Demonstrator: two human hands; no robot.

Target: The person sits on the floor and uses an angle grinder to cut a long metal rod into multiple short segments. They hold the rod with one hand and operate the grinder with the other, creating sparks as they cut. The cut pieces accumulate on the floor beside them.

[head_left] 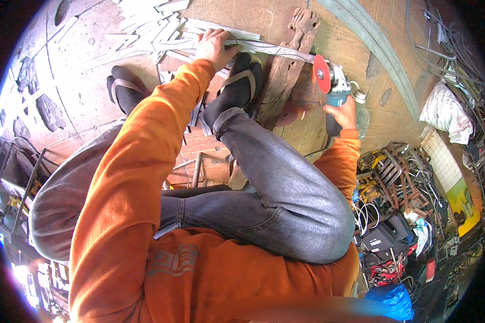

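Observation:
My right hand (344, 114) is wrapped round the body of a teal and dark angle grinder (337, 99). Its red disc (322, 75) meets the right end of a long, thin pale strip (277, 50), perhaps metal, and a few orange sparks show below the disc. My left hand (214, 49) is closed over the same strip, further left. The strip crosses a rough, weathered wooden block (277, 81). My right foot in a sandal (236, 83) stands against the strip, between the left hand and the block.
A pile of pale cut strips (156, 27) lies at the far left. A reddish disc (288, 114) is on the floor beside the block. Thick grey-green hoses (372, 43) curve past the grinder. Tools and clamps (396, 177), a white sack (447, 113) and cables crowd the right.

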